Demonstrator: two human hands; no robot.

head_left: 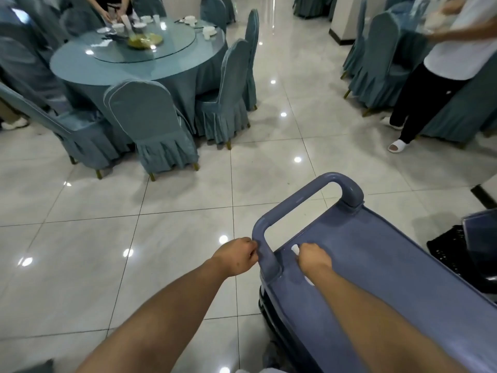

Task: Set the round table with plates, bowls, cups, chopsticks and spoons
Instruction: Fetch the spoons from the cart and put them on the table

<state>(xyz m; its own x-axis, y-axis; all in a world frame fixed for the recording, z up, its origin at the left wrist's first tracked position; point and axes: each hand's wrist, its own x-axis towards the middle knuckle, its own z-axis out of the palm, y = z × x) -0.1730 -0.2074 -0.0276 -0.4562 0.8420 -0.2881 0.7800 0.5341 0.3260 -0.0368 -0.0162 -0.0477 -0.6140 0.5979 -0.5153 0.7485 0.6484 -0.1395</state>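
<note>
Round table lies well ahead; left hand grips the cart handle, right hand closed on something white, arms outstretched.

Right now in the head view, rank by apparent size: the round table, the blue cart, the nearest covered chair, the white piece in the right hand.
1. blue cart, nearest the camera, so its lead is unsure
2. round table
3. nearest covered chair
4. white piece, gripped by the right hand
</note>
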